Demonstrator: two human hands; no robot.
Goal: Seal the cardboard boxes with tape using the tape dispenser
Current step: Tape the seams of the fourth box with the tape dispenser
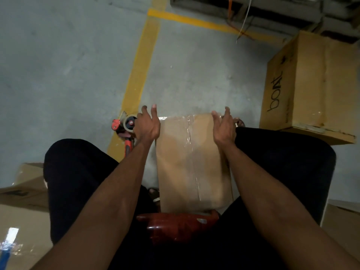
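The cardboard box lies between the seated person's knees, its upper face toward the camera. Clear tape runs down the centre seam and across the far edge. The left hand is poised at the far left corner of the box with the fingers extended and relaxed; its grip is wide and holds nothing. The right hand is poised at the far right corner, palm inward, fingers extended; its grip is also wide and holds nothing. Whether either palm touches the box cannot be told. The tape dispenser, red with a tape roll fitted, lies on the concrete floor just left of the left hand, on a yellow floor line. A larger printed carton stands to the right, well apart.
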